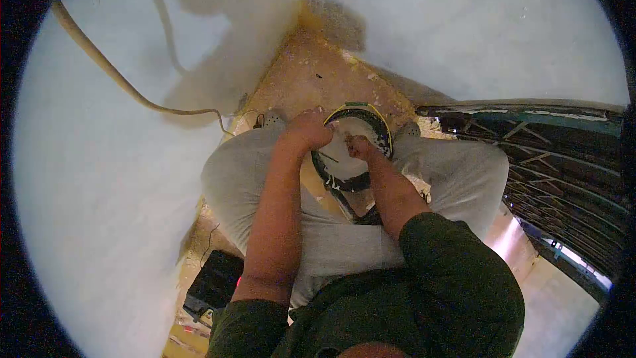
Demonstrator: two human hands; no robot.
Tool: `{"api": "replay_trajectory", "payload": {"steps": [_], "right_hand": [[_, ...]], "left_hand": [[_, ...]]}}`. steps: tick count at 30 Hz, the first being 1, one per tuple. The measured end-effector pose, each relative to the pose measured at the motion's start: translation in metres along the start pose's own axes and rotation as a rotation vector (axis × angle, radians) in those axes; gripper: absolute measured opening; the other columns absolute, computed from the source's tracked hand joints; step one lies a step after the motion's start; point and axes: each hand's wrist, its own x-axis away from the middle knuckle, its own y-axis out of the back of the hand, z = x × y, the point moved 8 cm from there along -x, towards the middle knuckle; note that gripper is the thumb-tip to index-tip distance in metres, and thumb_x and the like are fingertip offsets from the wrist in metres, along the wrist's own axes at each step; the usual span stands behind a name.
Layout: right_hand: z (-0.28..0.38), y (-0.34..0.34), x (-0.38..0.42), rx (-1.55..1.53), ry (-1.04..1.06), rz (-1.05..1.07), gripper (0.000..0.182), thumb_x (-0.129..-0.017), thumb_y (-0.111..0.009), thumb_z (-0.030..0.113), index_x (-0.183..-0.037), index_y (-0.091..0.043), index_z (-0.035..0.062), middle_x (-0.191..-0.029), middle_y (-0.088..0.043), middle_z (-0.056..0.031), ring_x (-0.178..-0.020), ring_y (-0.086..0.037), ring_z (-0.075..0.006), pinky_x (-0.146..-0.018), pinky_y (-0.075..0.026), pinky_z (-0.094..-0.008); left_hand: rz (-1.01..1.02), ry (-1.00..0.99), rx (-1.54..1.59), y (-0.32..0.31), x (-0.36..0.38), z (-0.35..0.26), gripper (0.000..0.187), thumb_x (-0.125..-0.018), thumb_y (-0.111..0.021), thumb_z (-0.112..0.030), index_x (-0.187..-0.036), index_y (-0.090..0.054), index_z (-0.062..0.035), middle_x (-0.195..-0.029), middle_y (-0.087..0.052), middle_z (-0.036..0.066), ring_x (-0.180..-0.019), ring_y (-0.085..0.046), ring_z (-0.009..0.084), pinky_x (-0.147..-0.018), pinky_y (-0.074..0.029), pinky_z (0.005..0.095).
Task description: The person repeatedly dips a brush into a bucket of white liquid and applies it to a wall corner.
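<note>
Between my bent knees stands a round dark bucket [359, 184] with a yellow handle, holding smooth greyish-white paste [344, 166]. My left hand [309, 130] is at the bucket's left rim, its fingers curled over the edge. Over the paste, toward the bucket's right side, my right hand [360, 148] is closed. Whatever lies within those fingers is too small and blurred to name. A thin dark strip shows on the paste between the two hands. Close to me, below the bucket, lies a dark-edged flat piece [358, 207], partly covered by my right forearm.
Pale walls meet in a corner ahead, above a dusty brown floor [298, 69]. A beige hose or cable [122, 79] runs down the left wall. A black box [213, 282] sits at lower left. Dark folding metal lattice [536, 159] lines the right.
</note>
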Motion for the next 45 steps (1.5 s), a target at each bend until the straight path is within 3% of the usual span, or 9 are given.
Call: {"api": "replay_trajectory", "payload": {"steps": [8,10,18,20,24,29,35,39,45], "right_hand": [[-0.003,-0.016,0.016,0.058,0.375,0.07,0.022,-0.09,-0.056,0.022,-0.09,-0.065,0.0025,-0.064,-0.054,-0.002,-0.052,-0.045,-0.0121,-0.046,-0.038,-0.0302],[0.009,-0.064,0.045,1.08,0.061,0.294,0.018,-0.087,-0.059,0.018,-0.088,-0.066,0.0021,-0.064,-0.055,-0.0031,-0.054,-0.046,-0.0121,-0.047,-0.039,-0.0294],[0.025,0.002,0.024,-0.526,0.256,0.035,0.015,-0.088,-0.053,0.012,-0.088,-0.063,0.0004,-0.063,-0.052,-0.0027,-0.05,-0.047,-0.0141,-0.043,-0.036,-0.0303],[-0.01,0.001,-0.047,1.058,0.559,-0.027,0.014,-0.088,-0.053,0.012,-0.089,-0.061,0.0019,-0.062,-0.05,-0.001,-0.046,-0.042,-0.0128,-0.041,-0.033,-0.0284],[0.035,-0.096,0.057,1.055,0.328,0.324,0.014,-0.088,-0.053,0.016,-0.084,-0.061,0.0043,-0.058,-0.046,0.0004,-0.042,-0.037,-0.0115,-0.039,-0.03,-0.0271],[0.05,-0.039,0.05,-0.679,0.065,-0.045,0.018,-0.087,-0.055,0.02,-0.091,-0.062,0.0043,-0.056,-0.044,0.0014,-0.042,-0.037,-0.014,-0.041,-0.033,-0.0274],[-0.069,-0.011,-0.092,0.107,0.19,0.027,0.013,-0.086,-0.056,0.017,-0.085,-0.059,0.0047,-0.061,-0.049,-0.0023,-0.045,-0.039,-0.0129,-0.041,-0.035,-0.031],[0.039,-0.071,0.054,0.623,-0.049,-0.026,0.012,-0.084,-0.055,0.016,-0.09,-0.061,0.0066,-0.053,-0.04,0.0022,-0.042,-0.037,-0.0127,-0.041,-0.035,-0.0283],[0.05,-0.002,0.059,-1.048,0.265,-0.198,0.011,-0.086,-0.051,0.013,-0.085,-0.059,0.0046,-0.054,-0.04,0.0025,-0.041,-0.034,-0.0097,-0.039,-0.03,-0.026]], "left_hand": [[-0.11,-0.022,0.033,0.028,0.014,-0.019,0.056,-0.09,-0.046,-0.04,-0.127,-0.048,0.0005,-0.133,-0.045,0.023,-0.124,-0.043,0.0364,-0.104,-0.034,0.0411],[-0.078,-0.042,0.012,0.019,0.002,-0.013,0.056,-0.09,-0.045,-0.041,-0.127,-0.048,0.0009,-0.134,-0.044,0.022,-0.124,-0.043,0.0365,-0.104,-0.034,0.0409],[0.05,-0.002,-0.061,0.034,0.022,-0.027,0.062,-0.092,-0.038,-0.053,-0.133,-0.044,-0.0065,-0.141,-0.038,0.016,-0.129,-0.037,0.035,-0.108,-0.028,0.0446],[-0.043,-0.074,-0.021,0.04,0.026,-0.034,0.055,-0.093,-0.039,-0.039,-0.127,-0.048,0.0029,-0.135,-0.043,0.022,-0.124,-0.042,0.0364,-0.105,-0.032,0.0407],[-0.055,-0.107,-0.04,0.022,0.004,-0.016,0.056,-0.093,-0.04,-0.04,-0.127,-0.047,0.004,-0.135,-0.043,0.023,-0.125,-0.042,0.037,-0.106,-0.032,0.0403],[-0.003,-0.078,-0.005,0.044,0.029,-0.036,0.062,-0.092,-0.042,-0.044,-0.13,-0.044,0.0043,-0.136,-0.041,0.022,-0.126,-0.04,0.0368,-0.107,-0.031,0.0397],[-0.095,-0.059,0.039,0.027,0.006,-0.014,0.062,-0.09,-0.045,-0.044,-0.131,-0.043,0.0025,-0.136,-0.042,0.022,-0.126,-0.041,0.036,-0.106,-0.031,0.0394],[-0.021,-0.072,0.043,0.015,-0.009,-0.004,0.063,-0.091,-0.044,-0.044,-0.133,-0.041,0.0017,-0.138,-0.04,0.021,-0.129,-0.038,0.0345,-0.108,-0.029,0.0385],[0.006,-0.133,-0.102,0.007,-0.012,-0.005,0.062,-0.091,-0.042,-0.043,-0.136,-0.038,-0.0002,-0.144,-0.032,0.019,-0.133,-0.032,0.0317,-0.11,-0.024,0.0372]]}}
